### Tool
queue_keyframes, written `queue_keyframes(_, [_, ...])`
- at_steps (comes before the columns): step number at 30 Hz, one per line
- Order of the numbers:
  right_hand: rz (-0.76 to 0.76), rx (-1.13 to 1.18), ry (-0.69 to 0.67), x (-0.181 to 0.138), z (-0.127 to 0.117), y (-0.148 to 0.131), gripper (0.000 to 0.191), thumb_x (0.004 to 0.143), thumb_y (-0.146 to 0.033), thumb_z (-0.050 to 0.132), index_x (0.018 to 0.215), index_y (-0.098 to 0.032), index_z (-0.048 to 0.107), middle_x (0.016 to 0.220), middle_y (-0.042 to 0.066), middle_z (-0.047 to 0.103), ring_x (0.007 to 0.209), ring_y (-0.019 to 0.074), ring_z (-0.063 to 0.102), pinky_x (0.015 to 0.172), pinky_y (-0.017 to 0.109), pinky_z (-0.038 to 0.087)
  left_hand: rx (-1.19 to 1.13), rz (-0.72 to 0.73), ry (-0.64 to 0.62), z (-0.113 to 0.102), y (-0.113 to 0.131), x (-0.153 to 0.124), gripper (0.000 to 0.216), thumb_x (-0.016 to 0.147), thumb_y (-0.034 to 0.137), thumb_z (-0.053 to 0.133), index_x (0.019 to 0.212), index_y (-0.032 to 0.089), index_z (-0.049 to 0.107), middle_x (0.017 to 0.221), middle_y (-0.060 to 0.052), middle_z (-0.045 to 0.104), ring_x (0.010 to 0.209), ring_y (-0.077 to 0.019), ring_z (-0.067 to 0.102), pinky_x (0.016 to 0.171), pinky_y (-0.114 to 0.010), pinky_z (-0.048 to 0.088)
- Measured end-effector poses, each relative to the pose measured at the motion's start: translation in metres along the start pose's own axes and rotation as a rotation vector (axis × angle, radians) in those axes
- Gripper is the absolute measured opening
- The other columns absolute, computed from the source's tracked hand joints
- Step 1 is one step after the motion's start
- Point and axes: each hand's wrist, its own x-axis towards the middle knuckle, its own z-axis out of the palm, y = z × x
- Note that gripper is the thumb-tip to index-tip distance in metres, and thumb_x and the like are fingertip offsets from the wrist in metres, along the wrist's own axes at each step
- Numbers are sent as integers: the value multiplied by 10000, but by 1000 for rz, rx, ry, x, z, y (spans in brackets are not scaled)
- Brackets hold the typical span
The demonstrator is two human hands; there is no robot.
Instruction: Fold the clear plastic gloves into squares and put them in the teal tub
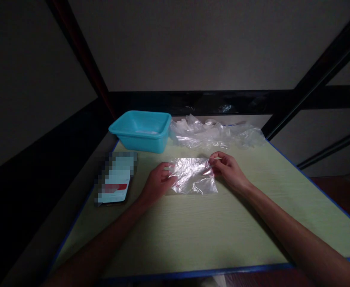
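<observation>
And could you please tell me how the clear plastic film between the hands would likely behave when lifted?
The clear plastic film would probably flop or sag, as its many creases suggest thin material. It is likely very light, being see-through sheeting. Its glossy shine hints that it may feel slippery.

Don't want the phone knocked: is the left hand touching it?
Apart. The head view shows bare tabletop between the left hand and the phone.
</observation>
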Motion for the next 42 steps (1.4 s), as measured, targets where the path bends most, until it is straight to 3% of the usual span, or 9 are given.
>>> queue_keyframes(6, [130,53,-82,-2,-1,1,238,725,-349,611,791,-216,425,633,-18,661,497,129,633,481,222,472,-27,23,26,1,-6,2,315,620,246,596,892,183,449,560,73,572,492,-126,597,507,-236,487])
queue_keyframes(10, [181,29,-185,-6,-6,-2,389,695,-336,673,958,-219,410,633,-15,669,526,146,646,491,228,476,-14,36,31,1,-7,3,313,634,252,584,898,191,428,544,93,537,452,-106,568,478,-222,483])
queue_keyframes(14, [139,5,-287,-9,-13,-2,601,626,-259,734,1095,-210,361,661,-23,670,586,143,650,548,244,491,6,48,30,2,-6,3,292,651,264,563,892,197,411,547,99,521,435,-93,547,449,-205,471])
queue_keyframes(19, [98,-94,-350,-10,-21,2,725,598,-198,740,1193,-201,325,734,-33,644,646,136,643,600,266,507,30,44,8,2,-7,5,284,666,262,532,907,208,393,554,118,489,385,-66,510,433,-199,471])
queue_keyframes(25, [61,-141,-438,-8,-23,9,787,595,-153,731,1238,-174,278,727,-47,619,636,113,618,625,262,507,127,-17,-4,1,-5,10,279,677,226,503,922,210,370,557,118,487,388,-93,569,329,-136,337])
queue_keyframes(32, [9,-147,-452,-8,-23,16,796,640,-166,723,1285,-197,257,742,-35,632,648,122,634,647,291,532,83,-33,-45,-8,0,13,255,693,181,521,912,193,391,633,63,604,477,-86,585,410,-153,398])
queue_keyframes(37, [-27,-174,-423,-8,-22,15,773,653,-187,718,1287,-201,276,757,-20,638,651,130,633,636,301,535,90,-47,-118,-26,4,9,417,648,199,624,1010,186,418,682,66,611,464,-79,570,436,-172,424])
queue_keyframes(42, [-15,-170,-411,-8,-21,16,764,648,-189,702,1287,-196,284,765,-16,633,650,131,625,634,308,527,78,-94,-284,-41,5,4,697,561,146,739,1169,198,401,926,-51,664,639,-151,664,554,-221,497])
